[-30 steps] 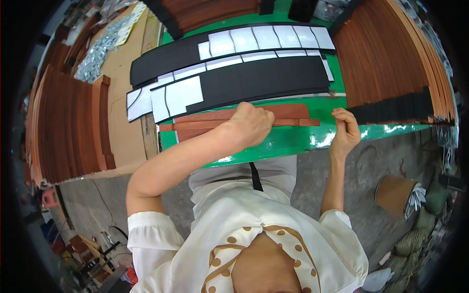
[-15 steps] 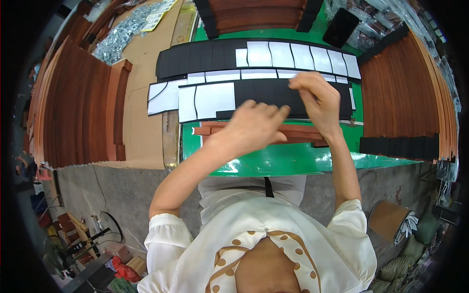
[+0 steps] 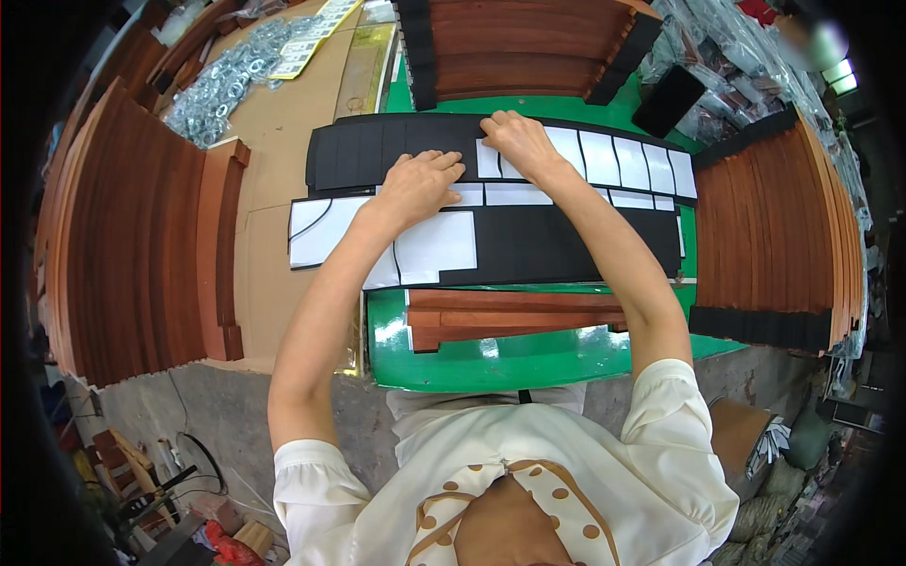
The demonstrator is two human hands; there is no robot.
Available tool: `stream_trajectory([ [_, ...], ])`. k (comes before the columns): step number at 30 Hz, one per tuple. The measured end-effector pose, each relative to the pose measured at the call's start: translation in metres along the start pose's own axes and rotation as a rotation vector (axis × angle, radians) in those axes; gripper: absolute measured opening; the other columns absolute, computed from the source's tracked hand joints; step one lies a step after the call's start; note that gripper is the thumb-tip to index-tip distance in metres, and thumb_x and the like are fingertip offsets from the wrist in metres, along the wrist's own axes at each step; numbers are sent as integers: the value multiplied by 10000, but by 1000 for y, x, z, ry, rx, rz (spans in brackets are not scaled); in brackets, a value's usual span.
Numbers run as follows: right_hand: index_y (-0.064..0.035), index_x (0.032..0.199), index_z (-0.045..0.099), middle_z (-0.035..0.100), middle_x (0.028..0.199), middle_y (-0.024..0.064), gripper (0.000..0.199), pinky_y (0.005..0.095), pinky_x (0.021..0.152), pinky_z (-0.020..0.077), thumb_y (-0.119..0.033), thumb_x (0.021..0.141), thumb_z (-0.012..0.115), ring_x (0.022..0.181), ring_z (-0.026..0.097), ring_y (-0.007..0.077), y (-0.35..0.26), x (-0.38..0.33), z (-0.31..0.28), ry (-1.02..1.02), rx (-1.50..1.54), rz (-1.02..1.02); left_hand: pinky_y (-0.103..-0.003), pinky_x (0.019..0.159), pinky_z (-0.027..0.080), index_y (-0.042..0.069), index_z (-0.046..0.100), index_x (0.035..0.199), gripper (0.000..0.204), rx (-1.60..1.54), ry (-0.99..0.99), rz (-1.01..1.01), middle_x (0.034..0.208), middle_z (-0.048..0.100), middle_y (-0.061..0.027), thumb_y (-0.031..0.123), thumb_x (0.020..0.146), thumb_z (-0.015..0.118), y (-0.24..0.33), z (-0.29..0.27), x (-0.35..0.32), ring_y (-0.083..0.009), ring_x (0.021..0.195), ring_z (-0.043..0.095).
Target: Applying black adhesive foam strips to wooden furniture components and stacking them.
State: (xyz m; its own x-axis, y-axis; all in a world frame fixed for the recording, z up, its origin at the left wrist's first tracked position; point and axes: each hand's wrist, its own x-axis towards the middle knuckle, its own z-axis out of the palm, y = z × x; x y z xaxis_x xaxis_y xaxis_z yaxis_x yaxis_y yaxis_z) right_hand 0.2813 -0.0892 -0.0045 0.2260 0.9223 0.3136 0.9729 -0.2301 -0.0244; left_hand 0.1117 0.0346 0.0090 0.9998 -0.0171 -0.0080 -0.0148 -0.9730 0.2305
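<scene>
Rows of flat black strips [image 3: 576,243], partly covered with white backing pieces [image 3: 439,245], lie across the bench in front of me. My left hand [image 3: 420,189] rests on them with fingers stretched out, between the far row and the near one. Over the far black row [image 3: 359,156], my right hand [image 3: 521,146] has its fingers curled together at the left end of the white pieces [image 3: 596,158]. Whatever is in those fingertips is hidden. Nearer to me a reddish-brown wooden piece [image 3: 514,316] lies on the green tabletop [image 3: 491,368].
Brown wooden slats stand stacked at left [image 3: 142,226], at right [image 3: 764,226] and at the back [image 3: 510,47]. Metal rings [image 3: 241,71] are heaped on cardboard [image 3: 269,189] at far left. A black phone [image 3: 670,99] lies beside plastic-wrapped parts [image 3: 722,80] at far right.
Both hands have moved away from me. The right hand has come from above the near strips to the far row; the left has shifted leftward and settled on the strips. The view has shifted slightly.
</scene>
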Motion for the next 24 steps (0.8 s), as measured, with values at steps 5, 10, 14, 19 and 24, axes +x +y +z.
stream_trajectory([
  [5, -18, 834, 581, 583, 786, 109, 106, 333, 614, 523, -105, 780, 608, 768, 616, 242, 18, 1, 23, 65, -170, -236, -368, 967, 423, 69, 577, 1188, 468, 38, 123, 17, 1308, 509, -72, 265, 772, 665, -4, 16, 0, -246, 1186, 490],
  [10, -9, 775, 590, 605, 765, 114, 67, 321, 589, 537, -35, 715, 582, 743, 638, 241, 18, 4, 17, 86, -141, -211, -348, 956, 436, 79, 572, 1201, 491, 57, 163, 20, 1307, 513, -59, 282, 765, 671, -4, 17, -3, -244, 1186, 491],
  [14, -10, 762, 599, 613, 729, 134, 52, 373, 619, 522, -49, 754, 564, 725, 635, 285, 18, 7, 10, 160, 59, 158, -351, 953, 436, 84, 597, 1168, 433, 45, 223, 20, 1293, 524, -67, 271, 782, 658, -2, 21, -3, -256, 1179, 497],
  [19, -1, 841, 626, 614, 713, 145, 85, 378, 617, 475, -74, 818, 589, 660, 607, 309, -21, -10, -38, 305, 570, 234, -268, 685, 478, 13, 639, 999, 207, -625, 512, -229, 851, 643, -84, 160, 869, 575, 1, -11, -8, -142, 736, 603],
  [24, -49, 822, 582, 576, 695, 46, 140, 283, 479, 486, -16, 691, 621, 606, 597, 185, -71, -42, -77, 478, 217, -172, -201, 572, 416, 4, 654, 887, 247, -1097, 357, -426, 720, 612, -11, 244, 888, 595, 50, -63, -28, -67, 650, 554],
])
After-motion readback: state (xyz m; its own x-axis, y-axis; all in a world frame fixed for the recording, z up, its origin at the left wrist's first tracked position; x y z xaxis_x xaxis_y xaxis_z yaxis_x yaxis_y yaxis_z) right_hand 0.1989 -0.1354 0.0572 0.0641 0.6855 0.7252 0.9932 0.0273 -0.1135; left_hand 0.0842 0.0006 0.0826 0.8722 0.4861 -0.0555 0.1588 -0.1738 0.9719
